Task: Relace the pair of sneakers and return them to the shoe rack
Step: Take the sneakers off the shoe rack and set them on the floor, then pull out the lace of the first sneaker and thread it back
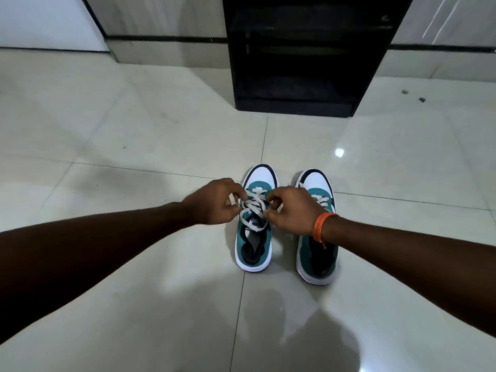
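Two teal, white and black sneakers stand side by side on the floor, toes pointing away from me. The left sneaker has a cream lace crossing its eyelets. My left hand pinches the lace on the shoe's left side. My right hand, with an orange thread band at the wrist, pinches the lace on the shoe's right side. The right sneaker is partly covered by my right wrist; its lace shows only near the toe.
A black shoe rack with dark shelves stands on the floor straight ahead, beyond the sneakers. Glossy pale floor tiles spread all around. A wall with a dark skirting line runs behind the rack.
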